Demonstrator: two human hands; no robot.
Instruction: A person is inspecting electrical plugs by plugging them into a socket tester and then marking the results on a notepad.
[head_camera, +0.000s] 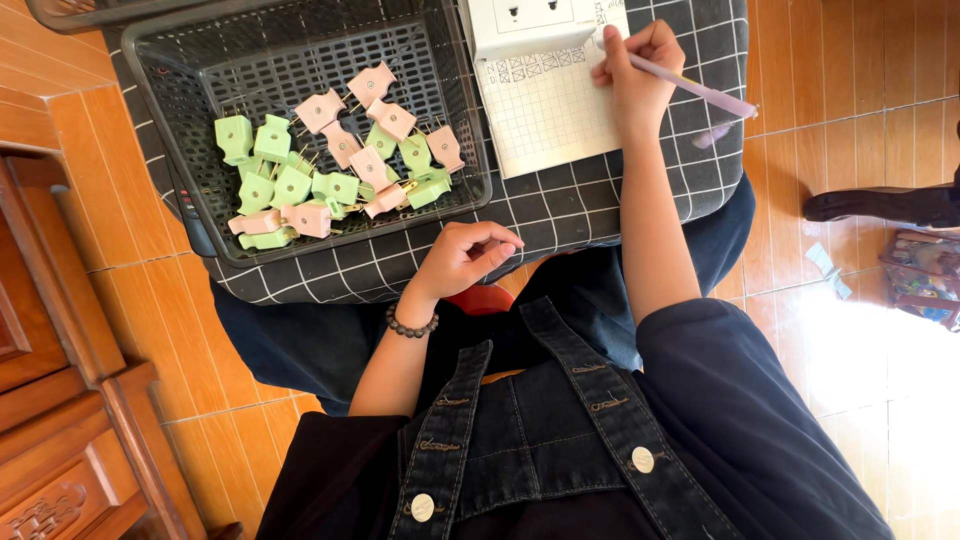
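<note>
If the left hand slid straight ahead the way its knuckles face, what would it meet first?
Probably the near rim of the black basket, after crossing the checked cushion. The left hand rests curled; depth is unclear.

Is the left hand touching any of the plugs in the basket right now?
Apart. The head view shows the left hand curled on the checked cushion, outside the black basket; its rim separates it from the plugs.
</note>
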